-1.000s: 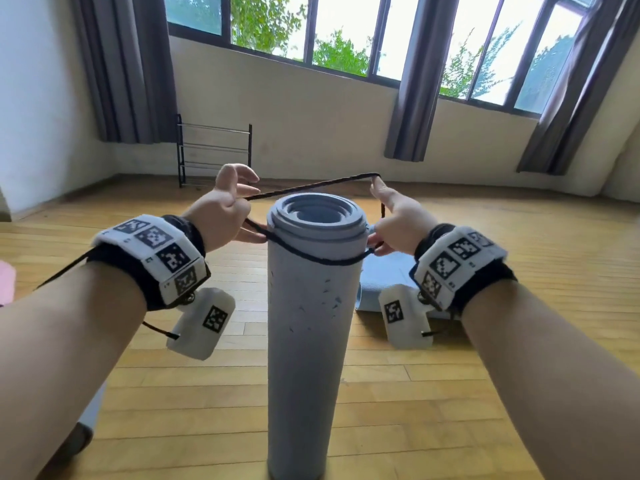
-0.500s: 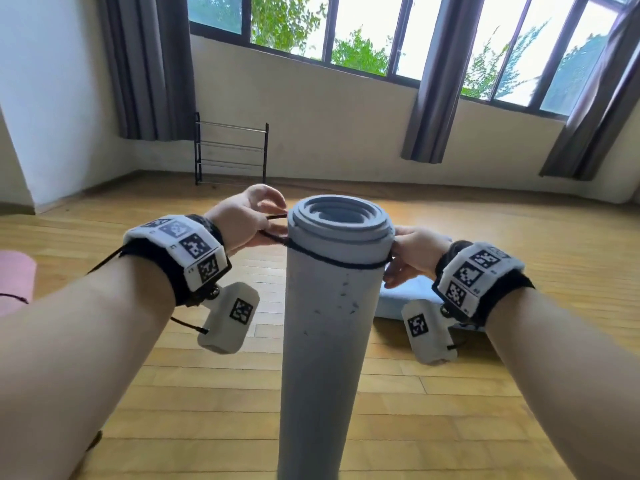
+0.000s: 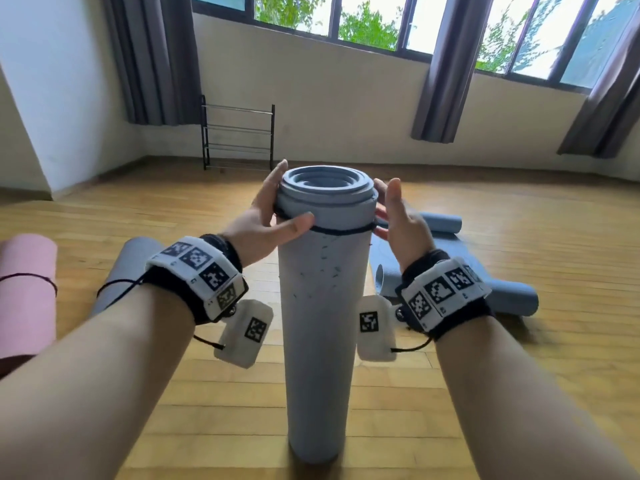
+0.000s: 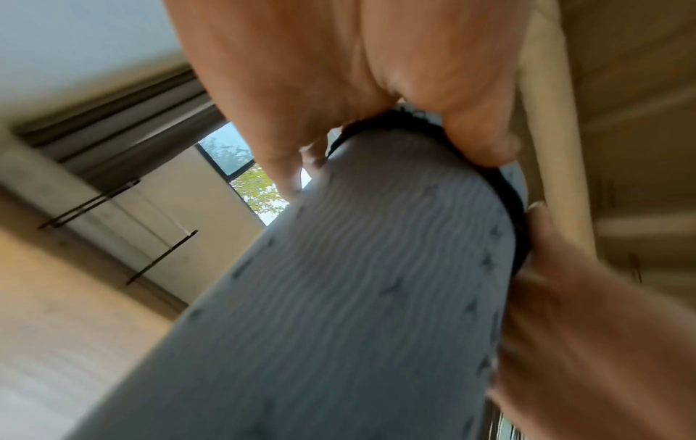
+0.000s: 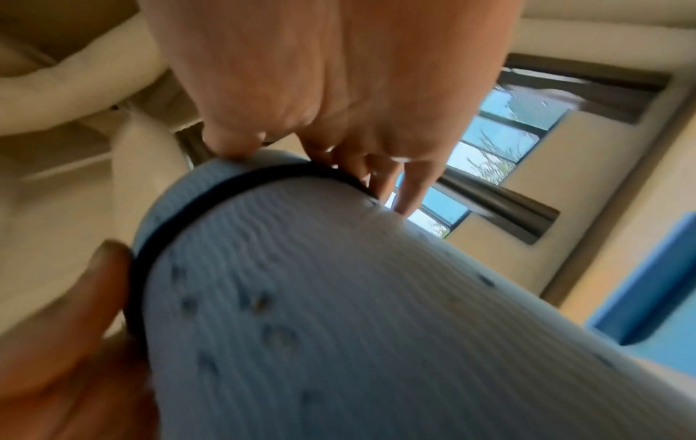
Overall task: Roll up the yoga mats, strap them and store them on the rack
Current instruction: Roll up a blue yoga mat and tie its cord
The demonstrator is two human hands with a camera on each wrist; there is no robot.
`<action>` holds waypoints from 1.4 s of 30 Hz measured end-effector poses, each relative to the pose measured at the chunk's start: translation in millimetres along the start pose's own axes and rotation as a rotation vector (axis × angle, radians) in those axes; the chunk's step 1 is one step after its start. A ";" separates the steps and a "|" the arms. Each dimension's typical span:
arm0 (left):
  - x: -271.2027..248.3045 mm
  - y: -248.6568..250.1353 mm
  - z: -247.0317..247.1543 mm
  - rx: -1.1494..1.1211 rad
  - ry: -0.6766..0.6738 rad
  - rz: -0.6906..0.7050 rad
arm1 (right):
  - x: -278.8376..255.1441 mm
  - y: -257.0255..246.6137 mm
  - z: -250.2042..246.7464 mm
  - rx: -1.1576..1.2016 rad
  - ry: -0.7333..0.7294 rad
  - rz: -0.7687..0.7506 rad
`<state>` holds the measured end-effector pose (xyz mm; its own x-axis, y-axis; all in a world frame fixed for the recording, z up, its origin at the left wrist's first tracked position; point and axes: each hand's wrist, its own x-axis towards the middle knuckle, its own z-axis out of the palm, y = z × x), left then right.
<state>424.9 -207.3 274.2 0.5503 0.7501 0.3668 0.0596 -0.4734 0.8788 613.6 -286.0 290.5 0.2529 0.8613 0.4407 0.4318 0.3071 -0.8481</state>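
1. Grey rolled mat stands upright on the wooden floor, directly in front of the person, between both forearms. Top end shows the spiral of layers.
2. Black strap circles the roll just below its top end; sits snug against the ribbed surface in both wrist views.
3. Left hand cups the left side of the roll top. Thumb lies across the front, on or just above the strap; fingers reach up the far side towards the rim. Fingers curved round the roll, not closed tight. In the left wrist view the thumb tip presses right at the strap line.
4. Right hand is at the right side of the roll top, palm facing the roll, fingers mostly straight and spread. In the right wrist view the fingertips touch the roll at the strap; cannot tell whether any of them pinch the strap.
5. Rack: black metal, stands against the far wall under the window, well apart from the person.
6. Floor, left: pink rolled mat with a dark strap round it; a second grey rolled mat just beside it.
7. Floor, right, behind the right hand: blue mat, partly rolled at its ends.
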 end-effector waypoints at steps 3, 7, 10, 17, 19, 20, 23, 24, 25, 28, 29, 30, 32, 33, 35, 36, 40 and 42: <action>0.1 -7.9 9.2 0.032 0.051 0.039 | -8.5 11.8 8.8 -0.070 -0.002 0.055; -0.4 -16.5 10.6 -0.194 0.032 -0.022 | -11.5 28.1 16.5 -0.068 -0.043 0.087; -13.5 -29.4 13.5 -0.206 -0.034 -0.080 | -11.2 34.8 10.0 -0.088 -0.093 0.074; -14.9 -20.5 19.5 -0.101 0.199 -0.030 | -6.5 21.5 10.6 -0.111 -0.029 0.022; -8.6 -22.4 26.6 -0.098 0.191 0.025 | -6.8 23.2 19.2 -0.135 0.006 0.016; -6.7 -26.2 28.8 -0.064 0.192 0.018 | -6.2 26.4 22.5 -0.152 0.033 0.026; -9.0 -40.3 30.8 -0.038 0.164 -0.062 | -7.1 40.9 27.8 -0.144 0.026 0.049; -11.5 -42.9 30.8 -0.047 0.144 -0.083 | -8.6 45.9 29.3 -0.150 -0.004 0.054; -13.8 -45.2 29.9 -0.043 0.126 -0.104 | -10.5 50.0 30.0 -0.158 -0.039 0.059; -15.4 -42.4 19.8 0.117 0.185 -0.157 | -11.1 50.4 27.4 -0.134 -0.119 0.052; -14.7 -39.3 15.6 0.147 0.225 -0.171 | -9.4 47.7 25.2 -0.109 -0.120 0.052; -12.9 -38.0 11.8 0.108 0.262 -0.164 | -6.2 46.5 23.4 -0.090 -0.098 0.049; -11.1 -34.9 9.0 -0.081 0.273 -0.110 | -3.3 41.8 25.5 -0.064 -0.048 0.037; -10.3 -37.5 9.0 -0.141 0.251 -0.086 | -3.3 40.1 29.5 -0.032 -0.043 0.036; -9.3 -44.9 13.5 -0.109 0.203 -0.062 | -2.8 45.1 38.0 -0.035 -0.049 0.033; -9.9 -51.3 16.2 -0.065 0.184 -0.075 | -3.9 47.9 40.2 -0.080 -0.048 0.032; -20.7 -76.7 23.9 -0.004 0.073 -0.214 | -10.5 66.8 37.8 -0.065 -0.096 0.071; -24.2 -82.1 20.0 -0.047 0.055 -0.267 | -14.0 71.9 33.7 -0.017 -0.198 0.141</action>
<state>423.4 -195.8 187.1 0.4742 0.8699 0.1355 0.1571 -0.2350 0.9592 611.9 -262.4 213.5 0.1375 0.9582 0.2508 0.4196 0.1730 -0.8911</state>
